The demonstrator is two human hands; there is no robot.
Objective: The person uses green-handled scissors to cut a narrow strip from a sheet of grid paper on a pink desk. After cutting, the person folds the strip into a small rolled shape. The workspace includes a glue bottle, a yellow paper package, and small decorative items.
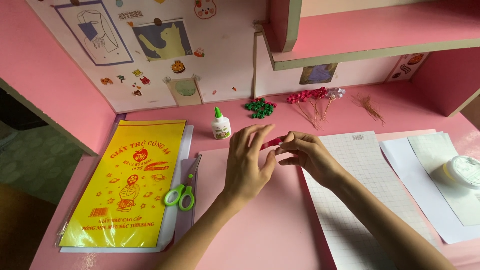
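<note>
At the far left of the pink desk (300,107) lies a yellow paper pack (125,185) in clear plastic, flat, its long side running away from you. Just right of it, green-handled scissors (184,187) rest with blades pointing away from you, partly on the pack's edge and touching the pink sheet (260,225) spread in front of you. Behind those stands a small glue bottle (220,125), upright, green cap on. Your left hand (248,162) hovers above the pink sheet, fingers spread and slightly curled, thumb and forefinger meeting the red strip (272,143); whether it truly pinches is hard to tell. The red strip sits between both hands, above the top edge of the pink sheet, mostly hidden by fingers. Behind it lies a cluster of green paper bits (260,107). Your right hand (306,152) has fingers closed together, clamped on the strip's right end. Under your right forearm lies a grid sheet (360,180), beside the pink one. Further back lie paper flowers (315,97) on thin stems, then loose stems (370,106). At the right are white sheets (425,165) overlapping, and a white tape roll (465,170) on them near the edge.
</note>
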